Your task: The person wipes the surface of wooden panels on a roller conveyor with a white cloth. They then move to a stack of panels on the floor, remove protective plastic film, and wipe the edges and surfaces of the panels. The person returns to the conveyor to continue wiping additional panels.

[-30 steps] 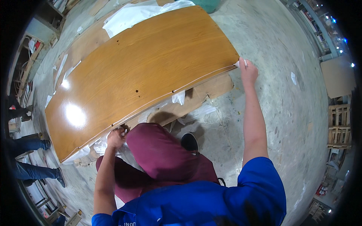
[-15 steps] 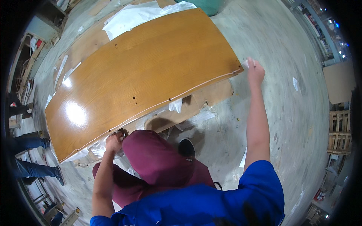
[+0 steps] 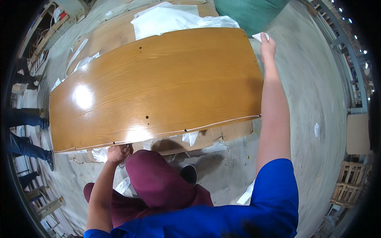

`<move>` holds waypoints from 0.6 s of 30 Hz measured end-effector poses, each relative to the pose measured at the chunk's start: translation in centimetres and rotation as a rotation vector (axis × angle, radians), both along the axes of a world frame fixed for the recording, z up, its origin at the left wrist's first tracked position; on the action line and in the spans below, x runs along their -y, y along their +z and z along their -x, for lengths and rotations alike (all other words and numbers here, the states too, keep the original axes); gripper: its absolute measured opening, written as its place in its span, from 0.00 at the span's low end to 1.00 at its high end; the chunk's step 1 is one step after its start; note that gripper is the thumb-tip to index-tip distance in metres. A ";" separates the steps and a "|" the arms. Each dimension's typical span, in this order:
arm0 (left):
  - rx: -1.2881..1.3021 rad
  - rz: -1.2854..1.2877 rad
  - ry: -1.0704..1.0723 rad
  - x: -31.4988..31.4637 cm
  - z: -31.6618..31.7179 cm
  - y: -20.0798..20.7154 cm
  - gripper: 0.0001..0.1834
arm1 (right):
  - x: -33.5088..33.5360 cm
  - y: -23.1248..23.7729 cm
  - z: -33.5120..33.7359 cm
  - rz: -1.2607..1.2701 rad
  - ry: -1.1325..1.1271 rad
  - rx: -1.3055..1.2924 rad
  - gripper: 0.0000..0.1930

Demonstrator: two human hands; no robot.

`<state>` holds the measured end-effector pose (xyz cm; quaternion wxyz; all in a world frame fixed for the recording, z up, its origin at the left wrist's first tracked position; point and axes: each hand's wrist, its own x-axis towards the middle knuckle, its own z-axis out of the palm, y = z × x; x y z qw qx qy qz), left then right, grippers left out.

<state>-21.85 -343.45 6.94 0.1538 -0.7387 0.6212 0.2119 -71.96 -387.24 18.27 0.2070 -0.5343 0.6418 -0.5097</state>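
Observation:
A glossy brown wooden panel (image 3: 190, 79) with several small dark holes lies across the floor before me. Along its near edge runs a thin pale line, perhaps a cord or strip (image 3: 222, 120). My left hand (image 3: 117, 153) is closed right by that near edge, its fingers curled over something I cannot make out. At the end of my outstretched arm, my right hand (image 3: 268, 47) pinches a small folded white piece (image 3: 260, 37), paper or cloth, beside the panel's far right corner.
Under the panel lie cardboard (image 3: 232, 131) and white plastic wrapping (image 3: 168, 18). A green wrapped bulk (image 3: 250, 16) stands beyond the far right corner. Legs of other people (image 3: 29, 150) show at the left. Wooden pallets (image 3: 351, 182) stand at the far right.
My right hand has moved away from me, from the near right corner up to the far right one, with the white piece. The view has shifted; my left hand stays at the near edge.

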 end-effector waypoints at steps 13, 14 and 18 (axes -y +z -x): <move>0.009 0.152 -0.130 0.0 -0.4 -2.0 0.20 | 5.8 -0.1 -2.9 -0.196 -0.014 -0.796 0.20; 0.013 0.135 -0.113 0.0 -0.4 -1.9 0.20 | 5.9 0.0 -2.9 -0.202 -0.008 -0.803 0.20; -0.022 0.197 -0.022 -0.1 0.2 -1.3 0.17 | 6.1 0.1 -3.0 -0.224 0.031 -0.833 0.21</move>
